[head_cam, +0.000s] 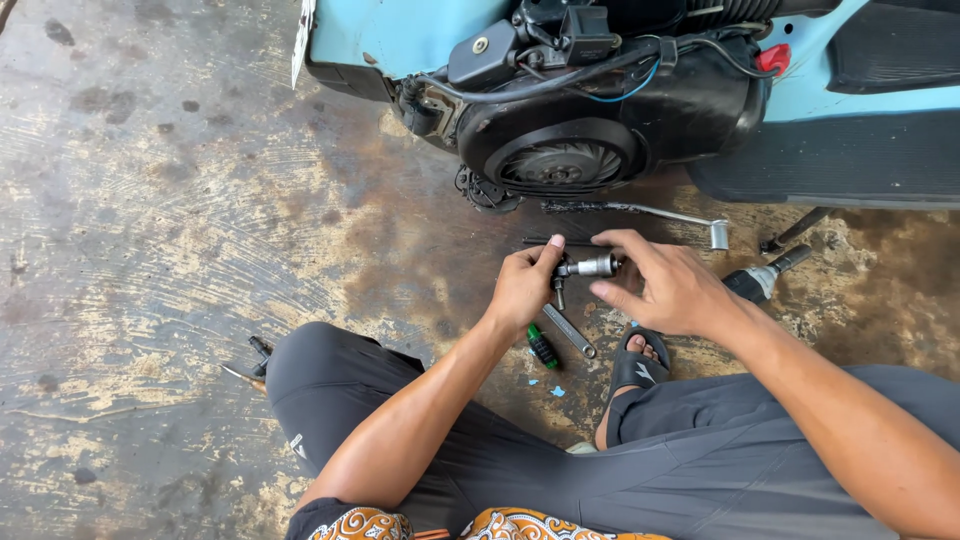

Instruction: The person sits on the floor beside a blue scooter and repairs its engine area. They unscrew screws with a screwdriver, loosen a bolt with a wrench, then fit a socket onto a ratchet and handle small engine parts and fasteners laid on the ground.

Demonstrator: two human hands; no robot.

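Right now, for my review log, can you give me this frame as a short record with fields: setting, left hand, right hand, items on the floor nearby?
setting: stained concrete floor, person seated beside a light blue scooter with its engine exposed
left hand: pinching one end of a small metal socket tool
right hand: fingers on the other end of the same tool
near hands: wrench and green-handled tool on the floor below them
further off: long metal rod by the engine, dark power tool to the right

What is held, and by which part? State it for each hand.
Both hands hold one small metal socket tool: the left hand grips its dark left end, the right hand pinches the shiny socket end between thumb and fingers.
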